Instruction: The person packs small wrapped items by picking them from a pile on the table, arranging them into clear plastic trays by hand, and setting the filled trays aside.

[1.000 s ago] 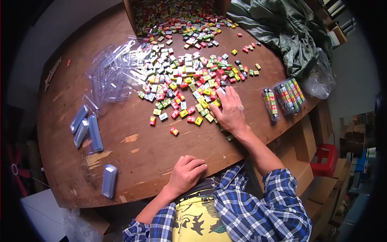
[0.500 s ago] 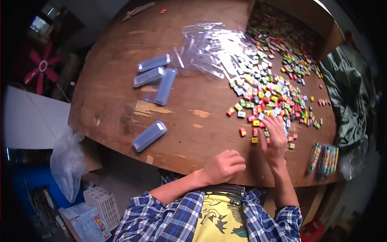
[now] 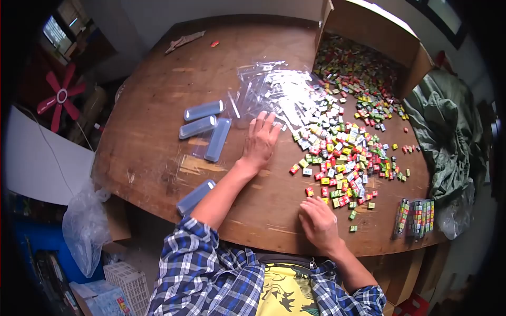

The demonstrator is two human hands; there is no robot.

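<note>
My left hand (image 3: pixel 260 141) reaches forward over the table, fingers stretched out at the near edge of a pile of clear plastic sleeves (image 3: pixel 287 97). No object shows in it; what lies under its fingertips is hidden. My right hand (image 3: pixel 319 222) hovers or rests low near the table's front, its fingers loosely bent and apart, nothing visible in them. Just beyond it spreads a heap of small colourful blocks (image 3: pixel 342 158), red, yellow, green and white. Left of my left hand lie several long translucent blue cases (image 3: pixel 217 139), one of them partly behind my left forearm.
An open cardboard box (image 3: pixel 371 26) at the back right spills more blocks. Filled clear packs (image 3: pixel 420 218) lie at the right front edge, beside a plastic bag (image 3: pixel 456 216) and green cloth (image 3: pixel 445 131). A pink fan (image 3: pixel 61 96) stands off to the left.
My left hand has moved from the table's front edge forward to the plastic sleeves. My right hand has drawn back from the blocks toward me. The camera view has shifted.
</note>
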